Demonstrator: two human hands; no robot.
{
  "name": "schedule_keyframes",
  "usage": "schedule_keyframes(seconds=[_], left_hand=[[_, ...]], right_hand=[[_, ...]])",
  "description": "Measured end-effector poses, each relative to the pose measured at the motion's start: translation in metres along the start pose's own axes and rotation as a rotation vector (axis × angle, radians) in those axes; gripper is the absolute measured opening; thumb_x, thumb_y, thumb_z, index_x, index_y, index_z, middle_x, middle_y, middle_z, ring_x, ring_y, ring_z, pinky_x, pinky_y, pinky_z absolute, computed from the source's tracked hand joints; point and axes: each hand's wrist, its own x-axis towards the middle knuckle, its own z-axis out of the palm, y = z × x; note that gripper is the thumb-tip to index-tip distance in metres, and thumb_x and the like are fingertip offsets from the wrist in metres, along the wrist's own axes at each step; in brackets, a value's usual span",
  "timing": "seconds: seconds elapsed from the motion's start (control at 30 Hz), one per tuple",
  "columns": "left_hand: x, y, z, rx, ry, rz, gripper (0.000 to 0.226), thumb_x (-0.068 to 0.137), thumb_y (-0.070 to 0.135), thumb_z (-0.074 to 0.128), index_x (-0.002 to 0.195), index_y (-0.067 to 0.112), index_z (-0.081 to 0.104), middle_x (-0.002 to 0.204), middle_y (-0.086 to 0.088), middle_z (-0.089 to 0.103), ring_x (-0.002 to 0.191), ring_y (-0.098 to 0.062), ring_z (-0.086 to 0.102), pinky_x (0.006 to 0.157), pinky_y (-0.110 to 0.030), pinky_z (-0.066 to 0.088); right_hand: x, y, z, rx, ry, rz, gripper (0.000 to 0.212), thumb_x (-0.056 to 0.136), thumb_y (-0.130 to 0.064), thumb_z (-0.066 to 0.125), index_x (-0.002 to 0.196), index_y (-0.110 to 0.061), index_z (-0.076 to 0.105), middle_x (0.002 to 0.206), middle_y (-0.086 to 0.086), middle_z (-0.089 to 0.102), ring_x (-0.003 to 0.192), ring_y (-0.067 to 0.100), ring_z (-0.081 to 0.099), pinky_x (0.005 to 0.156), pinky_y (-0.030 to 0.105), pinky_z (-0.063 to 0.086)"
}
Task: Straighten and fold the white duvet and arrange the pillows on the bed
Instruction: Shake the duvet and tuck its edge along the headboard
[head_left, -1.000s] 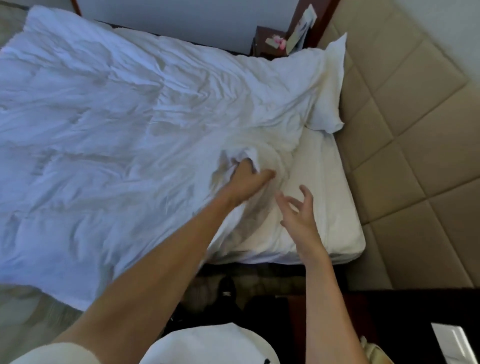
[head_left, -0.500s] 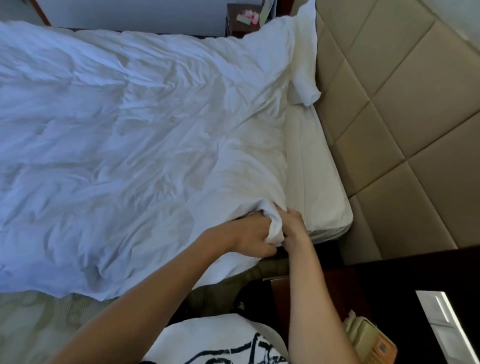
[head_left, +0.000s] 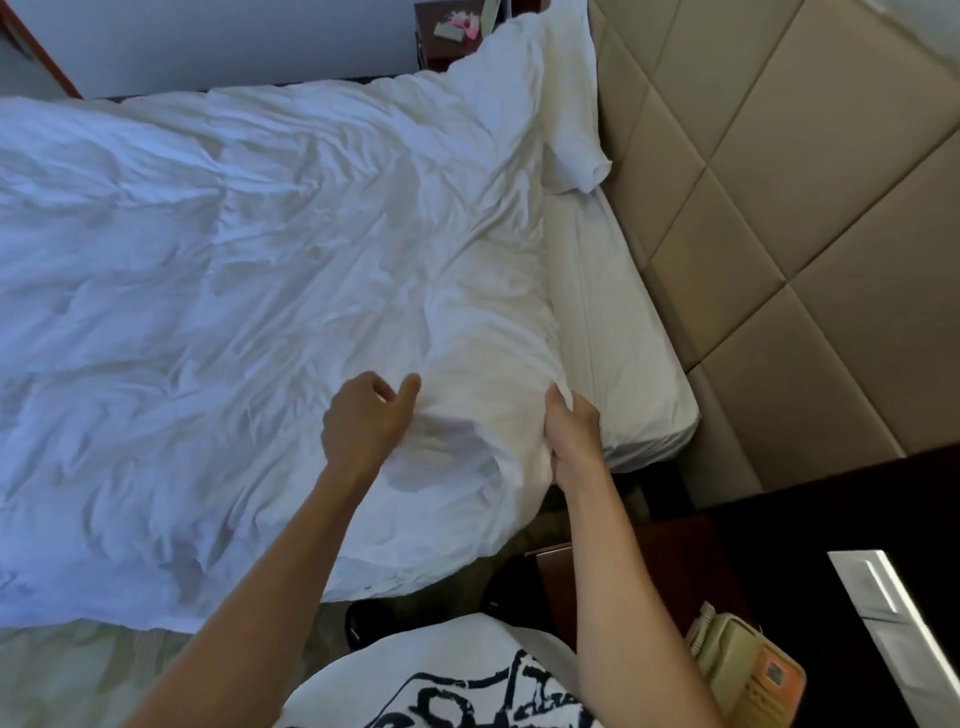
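The right hand (head_left: 571, 436) has its fingers (head_left: 555, 410) curled into a bunch of duvet (head_left: 234, 291) at its near head-end corner, pinching the cloth just where it meets the bare sheet (head_left: 623, 353). The left hand (head_left: 361, 415) sits beside it, a little further along the bed's near side. Its fingers are loosely curled with the thumb out, and I see no cloth caught in them; it rests on or just over the cover, and I cannot tell which.

Between the two hands the duvet humps up in a soft ridge. From there it spreads, badly creased, across nearly the whole bed (head_left: 670, 415), its near edge hanging over the side towards the floor. Along the padded headboard (head_left: 779, 208) a strip of sheet lies uncovered. One pillow (head_left: 566, 104) stands propped in the far corner against the headboard, its lower end touching the duvet. At the person's right, a dark desk (head_left: 779, 545) carries a phone (head_left: 743, 670).

This looks like the straightening step, early on: nothing is folded and the pillow is not placed. Next, I would guess, the left hand needs its own hold on the edge, well apart from the right, so both can lift and draw the cloth taut. Pulling from one corner alone would likely drag the creases sideways.
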Motion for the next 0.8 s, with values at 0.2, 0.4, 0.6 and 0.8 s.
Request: schedule_keyframes(seconds=[0.2, 0.4, 0.6, 0.8], left_hand=[[0.006, -0.009, 0.043, -0.729, -0.872, -0.682, 0.090, 0.061, 0.077, 0.073, 0.126, 0.016, 0.066, 0.125, -0.014, 0.067, 0.118, -0.033, 0.061, 0.105, -0.051, 0.045], [0.009, 0.036, 0.069, -0.895, -0.617, -0.368, 0.059, 0.075, 0.048, 0.082, 0.122, 0.018, 0.061, 0.116, -0.012, 0.069, 0.102, -0.026, 0.067, 0.083, -0.041, 0.057], [-0.039, 0.171, 0.061, -0.363, -0.670, 0.615, 0.013, 0.089, 0.023, 0.068, 0.079, 0.017, 0.065, 0.079, -0.001, 0.065, 0.073, -0.013, 0.061, 0.066, -0.024, 0.049], [-0.084, 0.189, 0.087, 0.114, -0.930, 0.775, 0.037, 0.084, 0.052, 0.059, 0.103, 0.020, 0.063, 0.099, -0.001, 0.063, 0.089, -0.017, 0.060, 0.083, -0.032, 0.045]], right_hand=[[-0.002, -0.005, -0.008, -0.314, -0.059, -0.221, 0.035, 0.100, -0.034, 0.044, 0.119, -0.014, 0.066, 0.116, 0.006, 0.068, 0.108, 0.025, 0.061, 0.098, 0.040, 0.050], [0.004, -0.005, -0.035, -0.297, -0.009, -0.111, 0.040, 0.100, -0.041, 0.043, 0.104, -0.009, 0.066, 0.103, 0.005, 0.067, 0.100, 0.024, 0.061, 0.086, 0.034, 0.049], [-0.001, -0.026, -0.066, 0.191, -0.065, 0.033, 0.068, 0.093, -0.073, 0.026, 0.130, -0.026, 0.060, 0.124, 0.003, 0.067, 0.114, 0.024, 0.061, 0.098, 0.045, 0.050], [0.001, -0.030, -0.121, 0.588, -0.126, 0.020, 0.073, 0.086, -0.076, 0.039, 0.125, -0.020, 0.065, 0.118, 0.013, 0.071, 0.111, 0.031, 0.066, 0.102, 0.045, 0.048]])
